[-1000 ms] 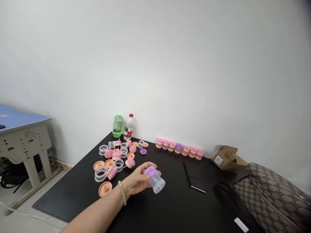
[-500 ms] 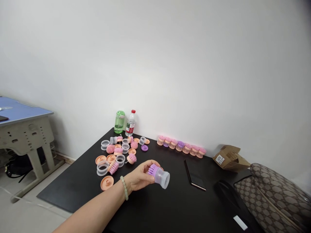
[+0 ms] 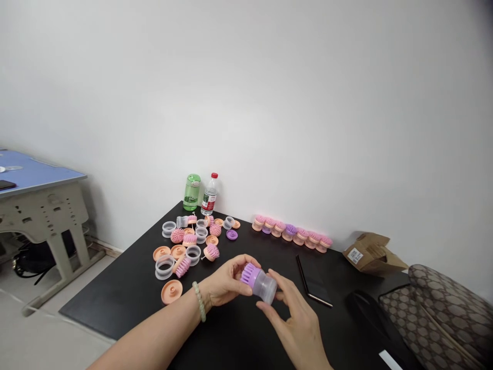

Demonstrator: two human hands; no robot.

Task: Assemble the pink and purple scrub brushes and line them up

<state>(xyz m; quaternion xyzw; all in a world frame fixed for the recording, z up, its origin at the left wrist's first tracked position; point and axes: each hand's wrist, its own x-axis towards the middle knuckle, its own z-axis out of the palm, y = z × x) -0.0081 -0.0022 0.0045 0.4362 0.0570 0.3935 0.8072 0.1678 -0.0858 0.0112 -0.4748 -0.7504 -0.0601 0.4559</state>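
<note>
My left hand [image 3: 227,281], with a bead bracelet at the wrist, grips a small scrub brush by its purple bristled head [image 3: 250,274]. A clear plastic sleeve [image 3: 265,288] is joined to that head and points right, tilted. My right hand [image 3: 295,313] has its thumb and fingers curled around the far end of the sleeve; some of its fingertips are hidden behind it. Left of my hands lie loose parts: pink bristle heads [image 3: 211,251], clear rings [image 3: 165,266], orange discs [image 3: 171,291] and a purple disc [image 3: 231,235].
A row of assembled brushes [image 3: 300,236] stands along the wall on the black table [image 3: 127,298]. A green bottle [image 3: 191,192] and a red-capped water bottle [image 3: 209,195] stand at the back. Rightward are a dark tablet-like device [image 3: 318,282], a paper bag [image 3: 373,254] and a patterned bag [image 3: 447,308].
My right hand has come in from the lower right and closed around the clear sleeve. The left hand still holds the brush; the view has shifted slightly.
</note>
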